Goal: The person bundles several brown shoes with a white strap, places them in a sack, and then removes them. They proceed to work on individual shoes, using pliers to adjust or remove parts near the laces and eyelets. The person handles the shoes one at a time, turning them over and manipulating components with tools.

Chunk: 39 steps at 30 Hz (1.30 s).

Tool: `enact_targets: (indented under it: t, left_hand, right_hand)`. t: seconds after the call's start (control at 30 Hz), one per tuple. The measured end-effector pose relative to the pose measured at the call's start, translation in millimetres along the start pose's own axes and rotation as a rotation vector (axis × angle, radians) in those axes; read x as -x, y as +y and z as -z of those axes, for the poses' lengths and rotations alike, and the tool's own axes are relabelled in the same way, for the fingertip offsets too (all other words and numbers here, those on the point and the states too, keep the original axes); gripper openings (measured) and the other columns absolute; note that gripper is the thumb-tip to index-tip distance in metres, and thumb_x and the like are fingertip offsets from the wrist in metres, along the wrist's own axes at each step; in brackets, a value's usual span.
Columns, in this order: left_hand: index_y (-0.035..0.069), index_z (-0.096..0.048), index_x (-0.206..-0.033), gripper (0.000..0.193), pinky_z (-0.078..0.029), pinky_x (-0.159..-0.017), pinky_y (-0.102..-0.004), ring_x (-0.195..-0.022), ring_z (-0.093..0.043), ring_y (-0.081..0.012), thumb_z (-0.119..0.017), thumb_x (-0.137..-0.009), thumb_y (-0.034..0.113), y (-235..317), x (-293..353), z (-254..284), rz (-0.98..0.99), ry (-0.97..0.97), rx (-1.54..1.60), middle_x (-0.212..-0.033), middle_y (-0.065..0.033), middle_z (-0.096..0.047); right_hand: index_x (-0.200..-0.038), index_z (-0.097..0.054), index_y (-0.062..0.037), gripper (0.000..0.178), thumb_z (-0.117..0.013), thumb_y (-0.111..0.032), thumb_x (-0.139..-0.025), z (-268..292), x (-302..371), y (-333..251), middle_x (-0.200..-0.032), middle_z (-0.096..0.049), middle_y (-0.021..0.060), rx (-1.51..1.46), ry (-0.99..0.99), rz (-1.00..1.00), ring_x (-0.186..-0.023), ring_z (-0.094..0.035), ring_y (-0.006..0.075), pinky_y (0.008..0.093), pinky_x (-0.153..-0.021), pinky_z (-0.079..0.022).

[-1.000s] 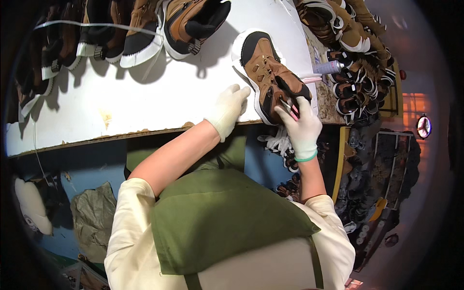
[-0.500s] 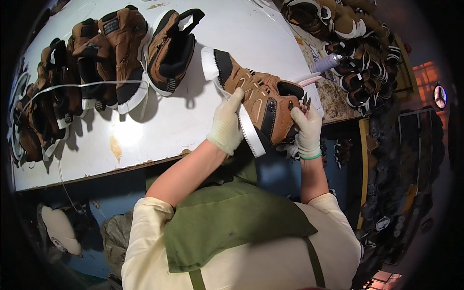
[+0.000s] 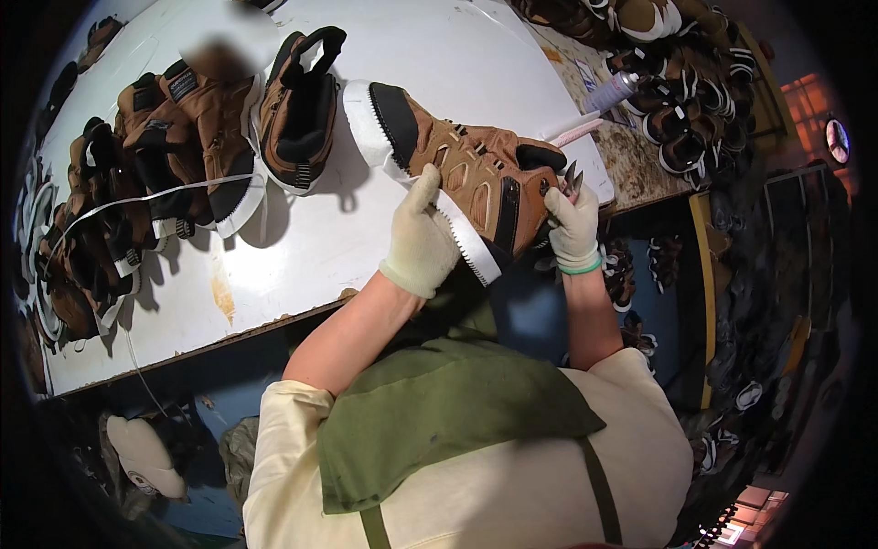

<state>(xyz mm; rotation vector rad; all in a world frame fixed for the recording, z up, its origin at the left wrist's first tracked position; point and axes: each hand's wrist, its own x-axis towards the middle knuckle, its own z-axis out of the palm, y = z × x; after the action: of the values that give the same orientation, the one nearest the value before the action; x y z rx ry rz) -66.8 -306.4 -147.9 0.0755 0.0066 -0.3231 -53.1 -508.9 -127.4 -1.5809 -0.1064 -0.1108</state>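
Note:
A brown and black shoe [image 3: 480, 169] with a white toothed-edge sole is held up over the table's front edge, its toe to the far left and heel toward me. My left hand [image 3: 419, 240], in a white knit glove, grips it along the sole, thumb on the upper. At the heel, my gloved right hand [image 3: 573, 229] pinches the shoe's collar side. The same hand holds a pair of small metal snips [image 3: 572, 180], blades pointing up; its lower part is hidden in the palm. Another brown shoe [image 3: 294, 119] stands just left of the toe.
More brown shoes [image 3: 206, 128] crowd the left of the white table [image 3: 302, 247], with a white cord [image 3: 174, 195] across them. A spray can [image 3: 611, 91] and a pink-and-white stick-like thing [image 3: 578, 130] lie to the right. Beyond, shoes [image 3: 681, 119] are piled up. A blurred patch covers part of the far left.
The shoe in my hands has tilted a little, its toe shifting left. The whole view has moved slightly. Both hands keep their grip, and the snips stay in the right one.

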Motion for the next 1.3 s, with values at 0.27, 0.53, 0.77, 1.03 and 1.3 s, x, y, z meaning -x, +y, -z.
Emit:
enact_targets:
  t: [0.27, 0.53, 0.77, 1.03, 1.3]
  left_hand:
    - [-0.003, -0.039, -0.133, 0.042, -0.039, -0.109, -0.0477, -0.124, -0.05, -0.0325, -0.043, -0.102, 0.025, 0.7, 5.3, 0.9, 0.045, -0.004, 0.032, -0.132, -0.0193, -0.051]
    - [-0.002, -0.037, -0.134, 0.043, -0.038, -0.109, -0.0499, -0.126, -0.048, -0.0338, -0.043, -0.102, 0.024, -0.5, 8.5, -1.7, 0.028, 0.039, -0.037, -0.134, -0.0198, -0.048]
    - [-0.001, -0.037, -0.136, 0.044, -0.039, -0.108, -0.0506, -0.125, -0.049, -0.0338, -0.042, -0.102, 0.027, 1.7, 5.5, 3.1, 0.037, -0.01, -0.08, -0.135, -0.0186, -0.048]
    - [0.002, -0.038, -0.138, 0.045, -0.041, -0.107, -0.0474, -0.126, -0.049, -0.0317, -0.043, -0.101, 0.028, 6.4, -8.2, 4.9, 0.077, -0.029, -0.092, -0.137, -0.0159, -0.048]
    - [0.005, -0.04, -0.139, 0.055, -0.042, -0.105, -0.0501, -0.124, -0.05, -0.0316, -0.047, -0.099, 0.043, 37.2, -55.2, 39.4, -0.017, 0.013, -0.322, -0.136, -0.0146, -0.049]
  right_hand:
    - [-0.086, -0.059, -0.0053, 0.018, -0.068, -0.021, -0.091, 9.3, 0.9, 18.8, -0.066, -0.045, -0.0091, -0.085, -0.022, -0.006, -0.052, -0.033, -0.0009, 0.018, -0.045, -0.023]
    - [-0.09, -0.061, -0.0046, 0.018, -0.069, -0.021, -0.091, 14.0, 8.0, 25.4, -0.066, -0.046, -0.0088, -0.097, -0.007, 0.012, -0.052, -0.033, -0.0009, 0.0177, -0.044, -0.023]
    - [-0.095, -0.064, -0.0017, 0.017, -0.067, -0.018, -0.091, 7.9, 17.0, 10.3, -0.069, -0.05, -0.0086, -0.007, -0.016, 0.052, -0.057, -0.039, -0.0011, 0.0162, -0.05, -0.03]
    - [-0.093, -0.063, 0.0016, 0.01, -0.065, -0.007, -0.089, -7.3, 24.3, -5.6, -0.073, -0.056, -0.0062, 0.174, 0.033, 0.122, -0.067, -0.051, 0.0031, 0.0187, -0.061, -0.044]
    - [-0.079, -0.058, -0.0098, 0.018, -0.066, -0.004, -0.064, -42.7, 44.1, -25.2, -0.066, -0.055, 0.0048, 1.019, -0.205, 0.792, -0.055, -0.055, 0.0267, 0.0366, -0.052, -0.046]
